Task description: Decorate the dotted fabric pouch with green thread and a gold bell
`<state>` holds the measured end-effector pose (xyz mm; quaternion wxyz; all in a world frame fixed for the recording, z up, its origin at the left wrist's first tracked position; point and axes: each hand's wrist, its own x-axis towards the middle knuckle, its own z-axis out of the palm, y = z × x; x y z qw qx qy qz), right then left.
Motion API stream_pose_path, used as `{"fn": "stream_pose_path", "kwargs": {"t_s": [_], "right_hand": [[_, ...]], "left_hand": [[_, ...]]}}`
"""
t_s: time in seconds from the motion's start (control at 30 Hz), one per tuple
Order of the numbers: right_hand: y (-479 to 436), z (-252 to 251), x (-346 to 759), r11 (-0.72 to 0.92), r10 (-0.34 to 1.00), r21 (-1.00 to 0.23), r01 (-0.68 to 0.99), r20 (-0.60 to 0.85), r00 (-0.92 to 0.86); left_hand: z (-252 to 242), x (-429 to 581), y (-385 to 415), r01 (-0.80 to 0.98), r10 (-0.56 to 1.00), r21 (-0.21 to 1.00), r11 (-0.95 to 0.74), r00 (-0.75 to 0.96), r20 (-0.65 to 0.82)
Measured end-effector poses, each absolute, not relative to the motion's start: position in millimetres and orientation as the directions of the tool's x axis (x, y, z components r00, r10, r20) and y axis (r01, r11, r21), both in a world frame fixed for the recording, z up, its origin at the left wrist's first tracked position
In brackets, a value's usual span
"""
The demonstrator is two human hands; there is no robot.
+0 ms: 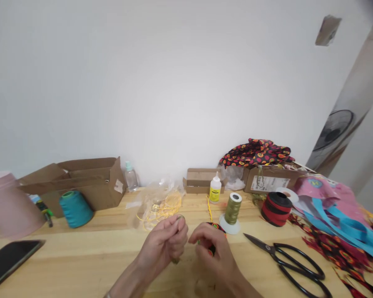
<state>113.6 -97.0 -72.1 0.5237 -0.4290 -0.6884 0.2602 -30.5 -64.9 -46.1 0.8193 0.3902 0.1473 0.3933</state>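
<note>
My left hand (pixel 169 240) is closed in a fist, thumb pressed over the bent fingers. Bits of something olive-green poke out above and below it, too covered to name. Just to its right, my right hand (pixel 216 248) has its fingers bent and the thumb a little apart, with nothing plainly held. A dark fabric piece (pixel 216 226) with a red and orange pattern shows behind and through the gap of the right hand; whether the fingers touch it I cannot tell. Beyond that hand stands a spool of olive thread (pixel 233 210) on a white base.
Black-handled scissors (pixel 269 249) lie at right, near a red-and-black roll (pixel 276 209) and blue ribbon (pixel 354 229). A glue bottle (pixel 215 190) and yellow cord (pixel 168 207) sit behind the hands. Left are a teal thread cone (pixel 75 210), cardboard box (pixel 112 194) and phone (pixel 10 260).
</note>
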Motion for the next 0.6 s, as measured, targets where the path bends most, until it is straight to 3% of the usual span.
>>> {"fn": "stream_pose_path", "kwargs": {"t_s": [0.1, 0.37, 0.6], "right_hand": [[-94, -65, 117, 0.46, 0.888, -0.881, 0.11, 0.46, -0.025], [-94, -64, 112, 0.376, 0.926, -0.926, 0.037, 0.375, -0.027], [-87, -43, 134, 0.426, 0.845, -0.903, -0.051, 0.378, 0.379]], "left_hand": [[-44, -32, -66, -0.466, 0.733, 0.781, 0.416, 0.68, 0.015], [-54, -24, -66, -0.333, 0.763, 0.86, 0.386, 0.64, -0.095], [-56, -27, -57, -0.474, 0.86, 0.768, 0.43, 0.474, -0.189]]}}
